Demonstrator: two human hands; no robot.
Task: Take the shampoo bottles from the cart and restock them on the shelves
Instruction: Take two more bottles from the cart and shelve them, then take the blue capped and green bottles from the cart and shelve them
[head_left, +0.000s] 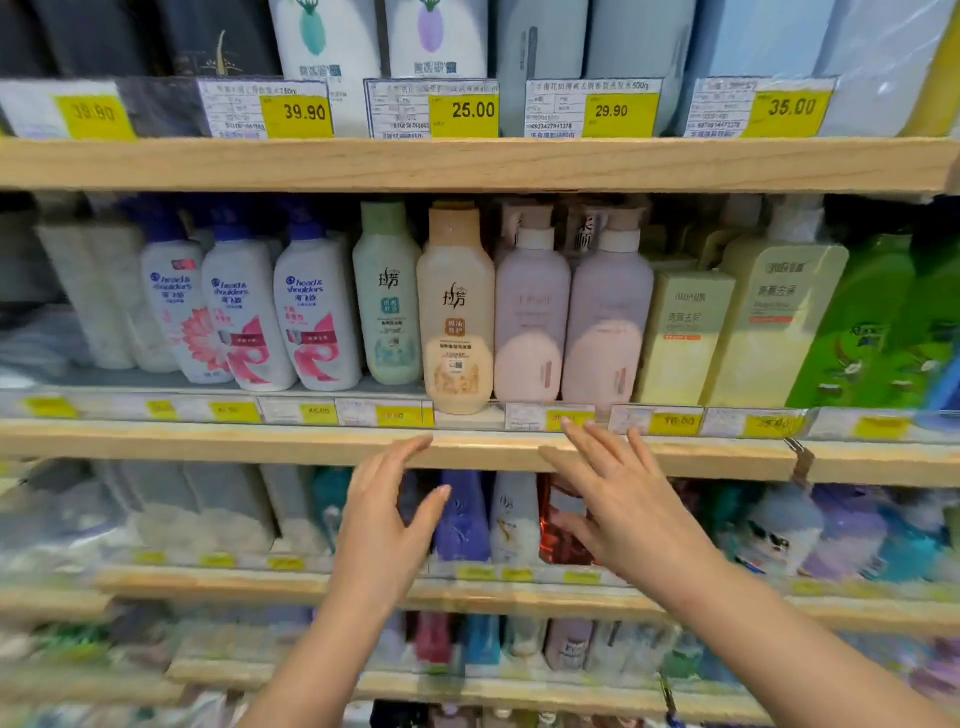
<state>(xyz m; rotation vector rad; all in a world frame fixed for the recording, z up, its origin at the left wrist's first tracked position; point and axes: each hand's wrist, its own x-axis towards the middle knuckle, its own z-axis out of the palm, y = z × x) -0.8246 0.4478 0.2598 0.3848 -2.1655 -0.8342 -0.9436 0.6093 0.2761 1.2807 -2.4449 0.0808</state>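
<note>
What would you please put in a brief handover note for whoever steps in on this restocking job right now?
Left hand: open, empty, raised before the middle shelf edge.
Right hand: open, empty, fingertips near the price tags.
Orange shampoo bottle stands on the middle shelf, further forward than its neighbours, between the green bottle and the pink bottles.
Done: that bottle looks placed.
Left: cart not in view; fetch more, perhaps push the orange one back.

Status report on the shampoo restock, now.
Both hands open, empty: left hand, right hand below the middle shelf edge. Orange shampoo bottle stands at shelf front. Nothing in the way.
</note>
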